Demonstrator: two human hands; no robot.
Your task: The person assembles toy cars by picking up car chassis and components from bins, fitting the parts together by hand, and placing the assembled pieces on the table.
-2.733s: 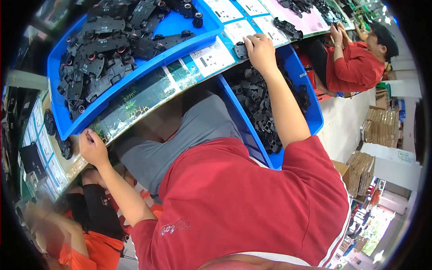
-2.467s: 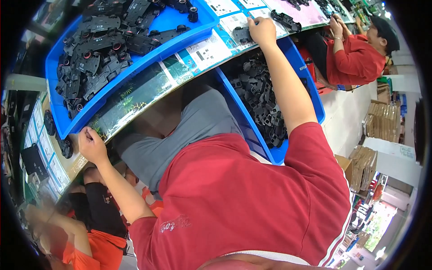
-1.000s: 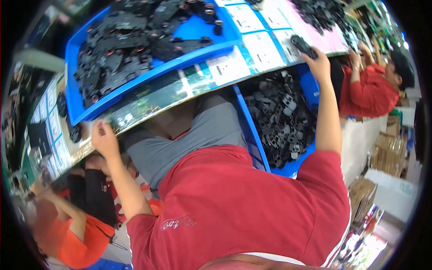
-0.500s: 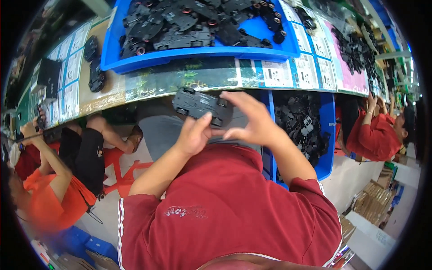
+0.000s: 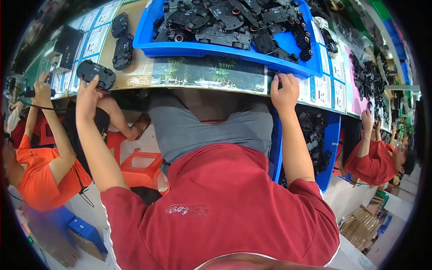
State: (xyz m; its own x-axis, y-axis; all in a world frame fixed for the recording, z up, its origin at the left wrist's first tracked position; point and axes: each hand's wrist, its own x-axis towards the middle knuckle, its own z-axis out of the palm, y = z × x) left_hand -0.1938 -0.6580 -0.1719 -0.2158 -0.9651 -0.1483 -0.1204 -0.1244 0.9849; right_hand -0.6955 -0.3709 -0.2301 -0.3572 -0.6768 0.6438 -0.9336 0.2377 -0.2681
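My left hand (image 5: 88,96) is closed on the end of a black toy car chassis (image 5: 96,74), thumb on top. It holds the chassis over the left of the table edge. Two more black chassis, one farther back (image 5: 120,24) and one nearer (image 5: 123,52), lie on the cardboard just right of it. At the table's front edge, below the blue tray (image 5: 193,50), my right hand (image 5: 285,93) has its fingers curled. A bit of something dark shows by those fingertips, too hidden to name. Many black chassis are heaped in the tray.
Under the table at right stands a blue bin (image 5: 334,135) of small black parts. A black box (image 5: 66,48) sits at the left. Co-workers in orange (image 5: 45,175) and red (image 5: 373,162) sit on either side. A red stool (image 5: 141,166) stands left of my legs.
My left hand has carried the chassis from above my lap to the left over the table. My right hand has let go of it and moved right to the table edge. The view has shifted.
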